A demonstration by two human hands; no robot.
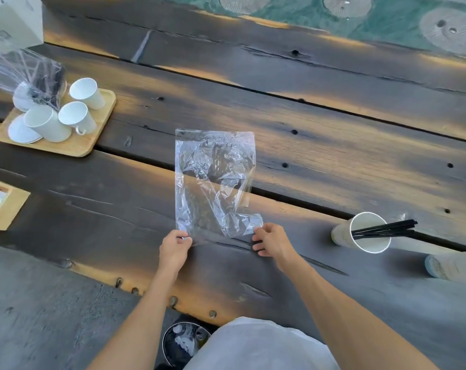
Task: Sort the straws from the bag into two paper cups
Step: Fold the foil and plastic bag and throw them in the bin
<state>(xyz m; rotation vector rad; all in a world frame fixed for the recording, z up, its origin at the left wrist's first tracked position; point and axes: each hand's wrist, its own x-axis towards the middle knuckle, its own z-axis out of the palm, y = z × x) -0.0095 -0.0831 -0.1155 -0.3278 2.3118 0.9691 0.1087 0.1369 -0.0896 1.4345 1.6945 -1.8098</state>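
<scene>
The left hand (pixel 174 247) and right hand (pixel 269 239) each pinch a near corner of the empty, crinkled clear plastic bag (pixel 213 182) flat on the dark wooden worktop (pixel 333 145). Black straws (pixel 384 230) stand in the right paper cup (pixel 360 236); smoothing it gently outward should avoid tearing.

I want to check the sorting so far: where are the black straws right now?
In the head view, the black straws stand in a paper cup on the wooden table's right side, right of the right hand.
</scene>
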